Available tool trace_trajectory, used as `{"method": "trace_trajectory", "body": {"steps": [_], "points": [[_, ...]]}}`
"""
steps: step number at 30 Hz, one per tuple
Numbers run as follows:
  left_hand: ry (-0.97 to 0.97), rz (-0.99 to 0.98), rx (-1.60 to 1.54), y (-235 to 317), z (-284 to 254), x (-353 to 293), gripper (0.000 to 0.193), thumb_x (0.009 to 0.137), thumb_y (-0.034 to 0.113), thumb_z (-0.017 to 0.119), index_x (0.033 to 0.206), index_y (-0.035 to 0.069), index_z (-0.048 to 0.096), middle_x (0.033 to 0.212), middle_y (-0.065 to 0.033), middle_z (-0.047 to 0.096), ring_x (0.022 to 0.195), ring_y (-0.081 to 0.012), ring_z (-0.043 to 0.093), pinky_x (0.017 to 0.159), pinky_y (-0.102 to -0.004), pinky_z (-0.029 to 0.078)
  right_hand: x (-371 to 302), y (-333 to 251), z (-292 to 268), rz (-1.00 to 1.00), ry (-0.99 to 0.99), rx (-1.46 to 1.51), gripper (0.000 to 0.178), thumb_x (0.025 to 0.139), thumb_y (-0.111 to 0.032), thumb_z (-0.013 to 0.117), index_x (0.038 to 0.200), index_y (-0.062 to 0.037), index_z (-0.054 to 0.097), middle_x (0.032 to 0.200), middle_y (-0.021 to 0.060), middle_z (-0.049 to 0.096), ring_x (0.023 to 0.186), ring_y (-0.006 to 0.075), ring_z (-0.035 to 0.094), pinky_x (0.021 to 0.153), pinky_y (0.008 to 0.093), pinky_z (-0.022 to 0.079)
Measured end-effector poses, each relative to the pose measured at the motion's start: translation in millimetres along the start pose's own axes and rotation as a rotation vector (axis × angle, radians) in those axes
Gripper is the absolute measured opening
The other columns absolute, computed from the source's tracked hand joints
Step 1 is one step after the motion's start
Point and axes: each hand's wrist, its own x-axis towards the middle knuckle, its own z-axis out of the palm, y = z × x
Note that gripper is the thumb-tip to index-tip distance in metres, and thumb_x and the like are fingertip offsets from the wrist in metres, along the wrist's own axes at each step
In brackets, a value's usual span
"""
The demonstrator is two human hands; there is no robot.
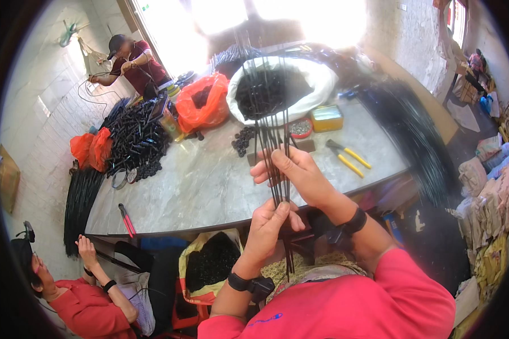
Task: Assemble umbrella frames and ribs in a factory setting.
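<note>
A bundle of thin black rods (275, 179) stands nearly upright in front of me, its upper ends fanning out and blurring over the white sack. Low on the bundle, my left hand (268, 226) is closed round the rods, thumb on top. Higher up, my right hand (297, 172) grips the same bundle between thumb and fingers. The rods' lower ends poke out beneath my left hand. Just beyond my hands lies a small brown block (305, 145), partly hidden by the rods. Pliers with yellow handles (350, 158) rest on the table to the right of my right hand.
On the grey table (203, 186) stand a white sack (316, 79) of black parts, an orange bag (215, 104), a yellow box (327, 118) and a heap of black pieces (136, 133). Red-handled pliers (126, 220) lie left. Two co-workers are at the left; a sack (212, 263) stands below.
</note>
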Motion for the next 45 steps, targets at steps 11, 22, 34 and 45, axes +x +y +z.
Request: {"method": "trace_trajectory", "body": {"steps": [11,22,34,45], "points": [[-0.245,-0.332,-0.12,9.5,-8.1,-4.4,0.037,0.101,0.026,0.057,0.127,0.0,0.053,0.103,-0.0126,0.068,0.097,-0.0212,0.067,0.09,-0.0346,0.051,7.3,-16.0,-9.1,0.004,-0.129,0.119,0.036,0.102,-0.019,0.054,0.13,0.0023,0.053,0.106,0.0113,0.067,0.089,0.0192,0.07,0.078,0.0302,0.056],[-0.214,-0.248,-0.054,36.2,-19.5,26.3,0.025,0.098,0.009,0.058,0.12,-0.003,0.057,0.102,-0.0152,0.07,0.094,-0.0267,0.071,0.088,-0.0364,0.057,4.9,-16.2,-7.1,0.003,-0.167,0.106,0.04,0.102,-0.021,0.054,0.134,0.0028,0.049,0.104,0.0097,0.067,0.09,0.0154,0.067,0.081,0.0301,0.056],[-0.306,-0.318,0.0,38.3,-16.4,33.7,0.021,0.095,0.003,0.061,0.115,-0.002,0.06,0.101,-0.0129,0.07,0.092,-0.02,0.07,0.086,-0.0326,0.058,-2.6,-14.8,-10.2,0.007,-0.15,0.042,0.04,0.103,-0.02,0.053,0.134,0.0042,0.047,0.103,0.0107,0.067,0.09,0.014,0.067,0.082,0.0297,0.056],[-0.187,0.036,0.326,-7.9,-8.5,16.1,0.011,0.093,0.006,0.062,0.099,-0.001,0.068,0.087,-0.0086,0.071,0.081,-0.0144,0.067,0.075,-0.0283,0.053,-27.0,-17.2,-11.7,0.288,-0.255,0.596,0.085,0.099,-0.068,0.022,0.136,0.0049,0.047,0.126,0.0277,0.061,0.111,0.0349,0.065,0.095,0.047,0.053]]}}
